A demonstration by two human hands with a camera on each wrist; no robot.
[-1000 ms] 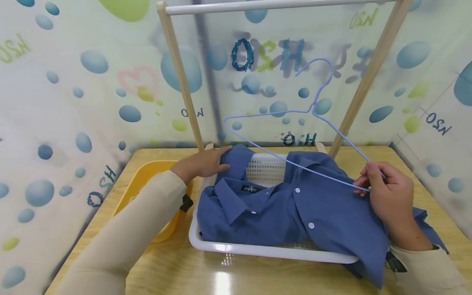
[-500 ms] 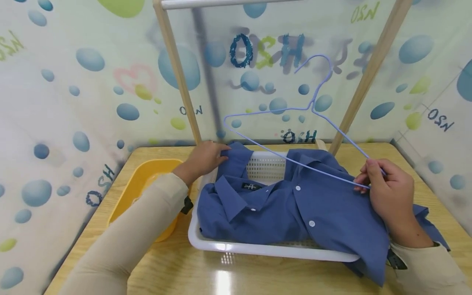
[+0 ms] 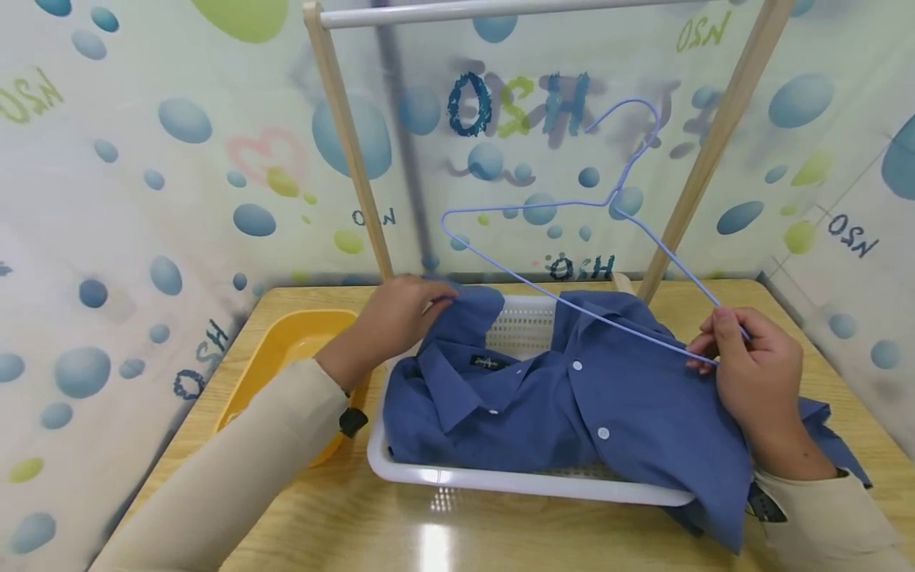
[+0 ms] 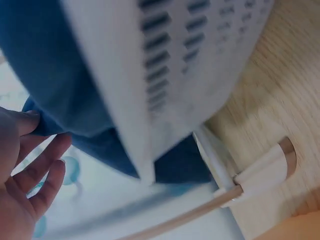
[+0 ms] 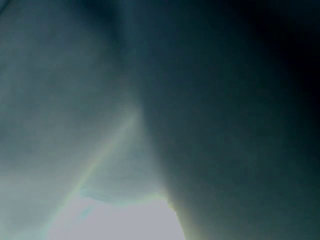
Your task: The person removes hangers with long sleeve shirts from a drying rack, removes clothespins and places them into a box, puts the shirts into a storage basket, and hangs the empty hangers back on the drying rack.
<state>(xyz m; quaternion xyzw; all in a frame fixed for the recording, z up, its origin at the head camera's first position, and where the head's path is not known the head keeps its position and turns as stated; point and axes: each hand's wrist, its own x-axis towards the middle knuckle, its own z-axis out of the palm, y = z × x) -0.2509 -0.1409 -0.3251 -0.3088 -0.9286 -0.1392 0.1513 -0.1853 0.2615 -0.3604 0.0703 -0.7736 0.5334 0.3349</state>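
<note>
A blue button-up shirt [image 3: 643, 389] lies loosely in and over a white perforated basket [image 3: 529, 486], its collar and dark label facing up. At the basket's far left corner my left hand [image 3: 396, 318] pinches a part of the shirt. In the left wrist view, thumb and index finger grip the blue cloth [image 4: 85, 122] beyond the basket's rim, the other fingers loose. My right hand [image 3: 761, 373] grips one end of a thin lavender wire hanger [image 3: 529, 206], held above the shirt with its hook upward. Dark, blurred cloth [image 5: 225, 115] fills most of the right wrist view.
A yellow basket [image 3: 286, 349] stands left of the white one, partly behind my left sleeve. Behind both rises a rack with wooden posts [image 3: 350, 151] and a white top bar [image 3: 486, 11]. The wooden table [image 3: 329, 524] meets a patterned wall.
My left hand has pulled the pinched shirt part slightly up and to the right. The hanger has tipped a little upward and right in my right hand's grip.
</note>
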